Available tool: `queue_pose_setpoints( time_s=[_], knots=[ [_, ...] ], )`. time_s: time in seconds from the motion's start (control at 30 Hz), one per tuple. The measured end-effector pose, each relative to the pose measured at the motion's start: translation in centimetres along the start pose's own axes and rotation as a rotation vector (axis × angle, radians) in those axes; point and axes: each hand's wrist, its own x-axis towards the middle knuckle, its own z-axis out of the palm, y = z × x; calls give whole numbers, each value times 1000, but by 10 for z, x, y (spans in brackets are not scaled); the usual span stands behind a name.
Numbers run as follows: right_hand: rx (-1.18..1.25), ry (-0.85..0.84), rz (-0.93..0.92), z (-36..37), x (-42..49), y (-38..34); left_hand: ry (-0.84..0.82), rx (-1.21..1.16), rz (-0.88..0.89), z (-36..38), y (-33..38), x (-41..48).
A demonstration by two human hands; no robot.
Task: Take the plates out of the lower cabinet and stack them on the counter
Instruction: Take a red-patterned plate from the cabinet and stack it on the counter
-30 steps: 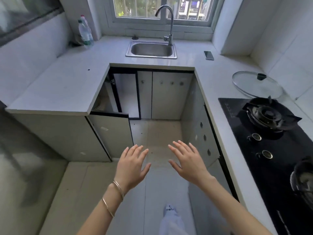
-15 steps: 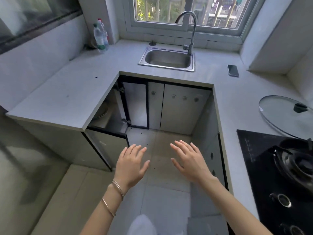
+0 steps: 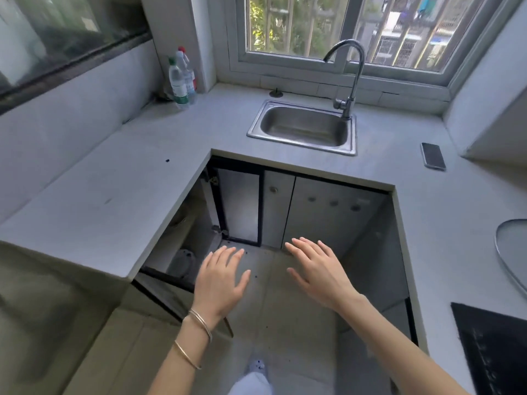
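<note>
Grey counter [image 3: 119,181] is wrapped round three sides of a tiled floor, with a window [image 3: 299,27] set above a steel sink [image 3: 302,128]. Under the counter's left run the lower cabinet [image 3: 182,238] stands open, its door [image 3: 239,206] swung back against the neighbouring fronts. Pale curved rims [image 3: 182,219] are made out on a shelf inside it, and a round pale dish [image 3: 184,262] lower down. Whether all of these are plates cannot be told in the shadow. Nothing has yet been stacked on the counter.

Since a second ago the view has been carried forward and to the left. The open cabinet is now nearer and more of its inside is exposed, while the hob [image 3: 490,346] and glass lid [image 3: 513,249] have been pushed to the right edge. The approach is judged nearly done and the reach into the cabinet not yet begun.

The left hand [image 3: 219,280], with two bangles [image 3: 199,323] at the wrist, is held palm down just before the cabinet's mouth, fingers straight and spread, nothing grasped. The right hand [image 3: 319,272] is posed alike beside it over the floor, released and empty. Neither hand touches anything.

Two water bottles [image 3: 179,81] in the far corner and a phone [image 3: 433,155] right of the sink lie well apart from the work.
</note>
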Motion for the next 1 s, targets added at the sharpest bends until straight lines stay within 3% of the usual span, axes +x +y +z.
queue_pose_setpoints(
  time_s=[0.3, 0.73, 1.0],
  knots=[
    [34, 0, -143, 13, 118, 31, -13, 30, -97, 15, -26, 84],
    [129, -153, -577, 46, 321, 86, 10, 98, -476, 45, -27, 208],
    [132, -212, -767, 50, 393, 84, 56, 122, -642, 42, -30, 245]
  ],
)
